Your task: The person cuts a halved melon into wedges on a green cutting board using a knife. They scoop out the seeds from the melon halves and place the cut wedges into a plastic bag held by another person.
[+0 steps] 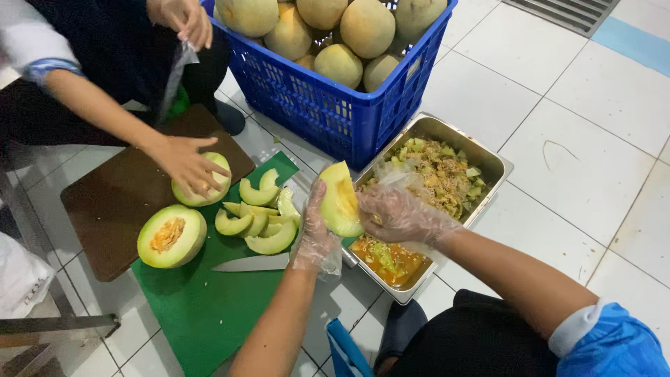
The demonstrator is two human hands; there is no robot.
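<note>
Here, gloved left hand (315, 234) grips melon wedge (340, 199); right hand (398, 213) scoops inside, over metal tray (497, 167).

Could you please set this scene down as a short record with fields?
left hand: gloved, holds melon wedge
right hand: gloved, fingers at the wedge's inner side
below: steel tray with seeds and scraps
green board: melon slices, melon half, knife
other person's hand: on a melon half on the brown board
behind: blue crate of whole melons
</note>
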